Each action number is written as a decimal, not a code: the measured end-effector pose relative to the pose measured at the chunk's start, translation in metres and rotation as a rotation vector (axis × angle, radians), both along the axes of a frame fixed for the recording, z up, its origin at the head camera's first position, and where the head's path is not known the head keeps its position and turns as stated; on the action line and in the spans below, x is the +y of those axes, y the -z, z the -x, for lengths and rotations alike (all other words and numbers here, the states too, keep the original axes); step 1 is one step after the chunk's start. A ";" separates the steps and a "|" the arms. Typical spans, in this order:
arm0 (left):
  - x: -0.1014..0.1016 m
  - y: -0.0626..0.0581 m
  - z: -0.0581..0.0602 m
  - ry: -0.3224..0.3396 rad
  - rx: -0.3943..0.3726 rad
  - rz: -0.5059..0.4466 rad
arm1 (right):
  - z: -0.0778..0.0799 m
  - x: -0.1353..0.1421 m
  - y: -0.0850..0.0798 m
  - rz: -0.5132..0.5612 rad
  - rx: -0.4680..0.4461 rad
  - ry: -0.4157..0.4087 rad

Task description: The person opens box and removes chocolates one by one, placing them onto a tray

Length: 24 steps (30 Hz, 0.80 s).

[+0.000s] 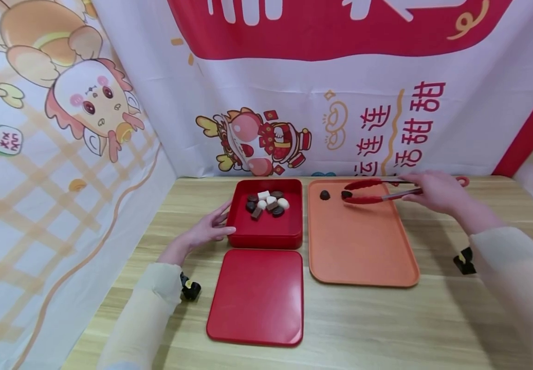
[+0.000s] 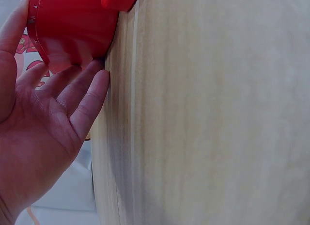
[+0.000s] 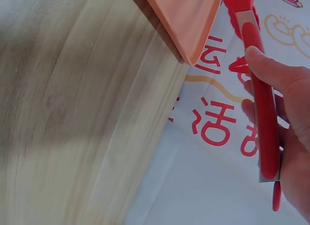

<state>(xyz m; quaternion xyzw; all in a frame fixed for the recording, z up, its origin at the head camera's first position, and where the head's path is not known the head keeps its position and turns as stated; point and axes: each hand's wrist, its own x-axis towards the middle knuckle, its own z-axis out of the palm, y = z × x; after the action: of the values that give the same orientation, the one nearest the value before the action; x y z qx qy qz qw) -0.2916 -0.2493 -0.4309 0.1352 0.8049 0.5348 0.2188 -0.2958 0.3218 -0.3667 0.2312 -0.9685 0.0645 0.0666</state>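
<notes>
My right hand (image 1: 437, 191) grips a pair of red-tipped tongs (image 3: 265, 118) with metal arms, the thumb lying along one handle. The tongs' arms stand apart over the far part of an orange tray (image 1: 361, 246). At their tips is a dark chocolate (image 1: 347, 195); whether they touch it, I cannot tell. Another dark chocolate (image 1: 324, 195) sits to its left on the tray. My left hand (image 1: 208, 227) rests against the left side of a square red box (image 1: 266, 241), fingers extended along its wall and thumb by the near corner. Inside lie several dark, brown and white chocolates (image 1: 272, 204).
A flat red lid (image 1: 257, 298) lies on the wooden table (image 1: 363, 329) in front of the box. The tray stands right beside the box. A printed cloth (image 1: 340, 113) hangs behind the table's far edge, and another patterned cloth (image 1: 53, 205) is at the left.
</notes>
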 end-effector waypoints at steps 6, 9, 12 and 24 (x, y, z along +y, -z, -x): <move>-0.002 -0.001 0.001 -0.001 -0.003 0.002 | -0.005 -0.004 -0.002 -0.016 0.063 -0.027; -0.001 -0.001 0.001 0.000 -0.004 0.000 | -0.004 -0.005 -0.002 -0.023 0.068 -0.024; 0.000 -0.002 0.000 -0.011 -0.014 0.005 | -0.003 -0.005 0.000 -0.022 0.053 -0.005; -0.001 0.001 0.000 -0.010 -0.007 0.007 | 0.001 -0.004 0.004 -0.013 0.032 0.041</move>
<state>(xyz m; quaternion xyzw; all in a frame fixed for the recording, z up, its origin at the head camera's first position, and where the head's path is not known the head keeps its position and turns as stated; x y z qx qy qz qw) -0.2916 -0.2501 -0.4323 0.1285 0.8066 0.5335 0.2197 -0.2969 0.3180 -0.3705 0.2130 -0.9722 0.0529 0.0820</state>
